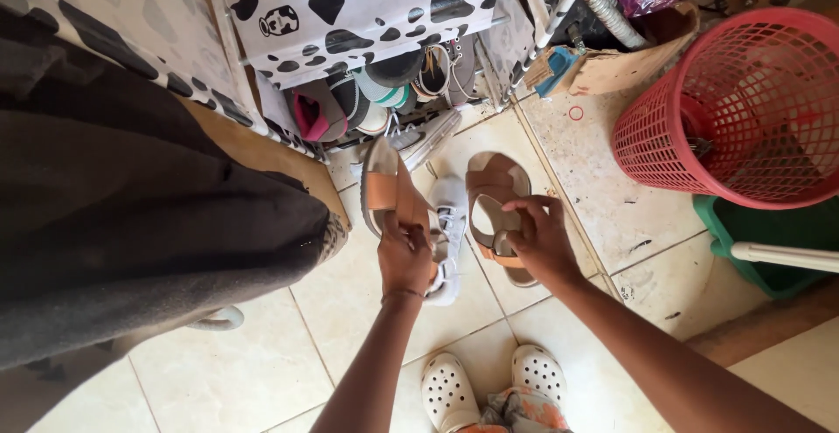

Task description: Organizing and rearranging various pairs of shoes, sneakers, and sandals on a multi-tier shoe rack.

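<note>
— Floor [262,363] space looks tight: dark cloth [131,206] crowds the left, the cow-print shoe rack [350,13] closes off the top.

— And the left hand [404,254]?

— Reaching forward, fingers pinched shut on a tan sandal [389,190], held up over a white sneaker [447,223].

— Right side?

— Right hand [540,239], fingers curled closed around the strap of the second tan sandal [494,210], just beside the sneaker. Bare tile runs beyond it to the red basket [743,110]. White clogs [489,381] below.

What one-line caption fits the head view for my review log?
Left hand and right hand each hold a tan sandal above a white sneaker, before a cow-print shoe rack.
</note>
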